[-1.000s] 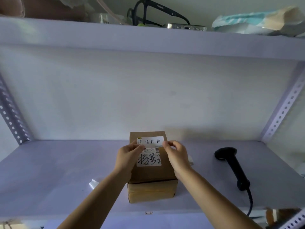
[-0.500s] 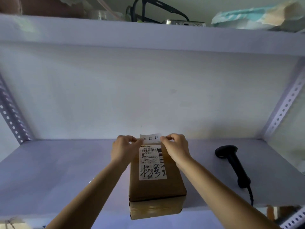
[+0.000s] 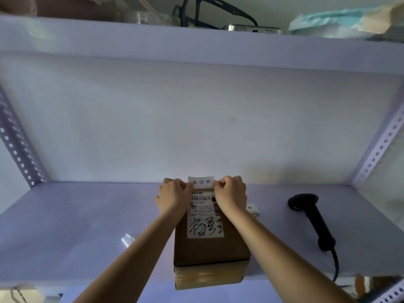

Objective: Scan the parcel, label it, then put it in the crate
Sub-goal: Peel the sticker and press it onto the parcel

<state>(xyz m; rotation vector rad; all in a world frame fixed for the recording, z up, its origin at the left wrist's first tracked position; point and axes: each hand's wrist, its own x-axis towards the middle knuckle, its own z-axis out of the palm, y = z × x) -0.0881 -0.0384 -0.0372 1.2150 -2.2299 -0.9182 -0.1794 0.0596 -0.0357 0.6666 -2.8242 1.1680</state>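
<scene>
A brown cardboard parcel (image 3: 211,250) lies on the white shelf (image 3: 76,226), its near end jutting over the front edge. A white shipping label (image 3: 204,217) with a barcode and black handwriting covers its top. At the parcel's far end a small white sticker (image 3: 201,182) with three printed characters is held flat. My left hand (image 3: 172,199) pinches the sticker's left end. My right hand (image 3: 231,197) pinches its right end. No crate is in view.
A black handheld scanner (image 3: 310,217) with a cable lies on the shelf at the right. A small pad of stickers (image 3: 252,209) sits beside my right wrist. A white paper scrap (image 3: 127,239) lies at the left. Perforated metal uprights (image 3: 380,147) flank the shelf, and an upper shelf holds clutter.
Both hands have carried the sticker from above the shipping label to the parcel's far edge. The parcel has slid toward me, and more of the shipping label shows.
</scene>
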